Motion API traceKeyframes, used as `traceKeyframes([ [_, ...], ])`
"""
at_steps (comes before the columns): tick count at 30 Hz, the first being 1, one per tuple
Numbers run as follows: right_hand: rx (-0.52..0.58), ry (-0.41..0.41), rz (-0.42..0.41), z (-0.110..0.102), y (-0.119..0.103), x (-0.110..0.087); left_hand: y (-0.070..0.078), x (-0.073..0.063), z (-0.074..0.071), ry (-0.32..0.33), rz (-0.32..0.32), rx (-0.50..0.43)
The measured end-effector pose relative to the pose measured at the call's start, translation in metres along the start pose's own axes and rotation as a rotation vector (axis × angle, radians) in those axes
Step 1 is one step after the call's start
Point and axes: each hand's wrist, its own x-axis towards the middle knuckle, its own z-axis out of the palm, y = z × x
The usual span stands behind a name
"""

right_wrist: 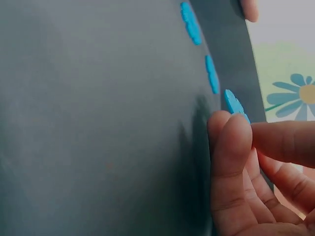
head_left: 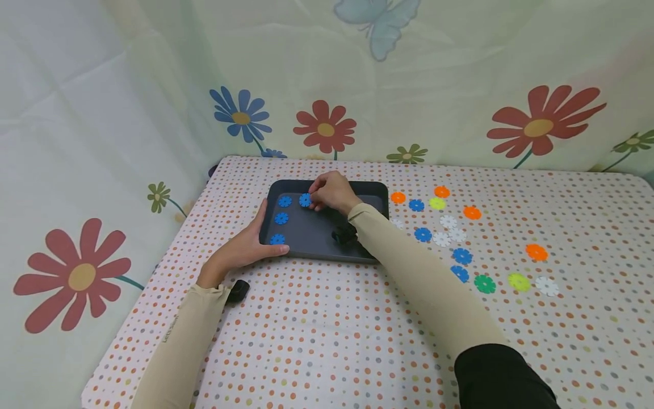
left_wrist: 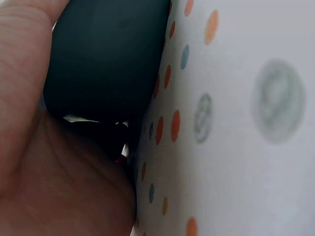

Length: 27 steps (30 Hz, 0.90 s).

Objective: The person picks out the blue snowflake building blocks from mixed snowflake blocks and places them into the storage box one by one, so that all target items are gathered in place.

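A dark grey rectangular tray [head_left: 311,238] lies on the dotted table. My left hand [head_left: 245,244] grips its near left corner, the thumb over the near rim and the fingers along the left side. The palm and dark tray wall [left_wrist: 108,59] fill much of the left wrist view. Over the tray's far part, my right hand [head_left: 333,192] pinches a blue snowflake disc [head_left: 305,200] between thumb and fingertips; fingers partly hide this disc [right_wrist: 236,104] in the right wrist view. Down the tray's left side lie blue discs [head_left: 281,218] in a column.
Right of the tray, loose snowflake discs lie scattered: several blue ones [head_left: 423,234], orange ones [head_left: 472,212], white ones [head_left: 441,239], yellow-green ones [head_left: 519,282] and a green one [head_left: 485,284]. A flowered curtain [head_left: 434,113] hangs behind the table.
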Motion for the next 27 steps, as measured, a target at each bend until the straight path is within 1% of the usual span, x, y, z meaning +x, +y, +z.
traceKeyframes([
  [6, -0.035, 0.039, 0.031, 0.006, 0.000, -0.001, 0.001, 0.001, 0.000, 0.000, 0.002, -0.001],
  [12, -0.067, 0.069, 0.027, 0.010, 0.001, 0.001, 0.001, 0.002, 0.000, 0.004, -0.008, -0.011],
  [20, -0.166, 0.120, 0.053, 0.014, -0.001, 0.005, 0.000, 0.003, -0.001, 0.004, -0.010, 0.002],
  [27, -0.206, 0.147, 0.070, 0.015, -0.004, 0.003, 0.001, 0.002, 0.000, 0.008, -0.002, -0.002],
])
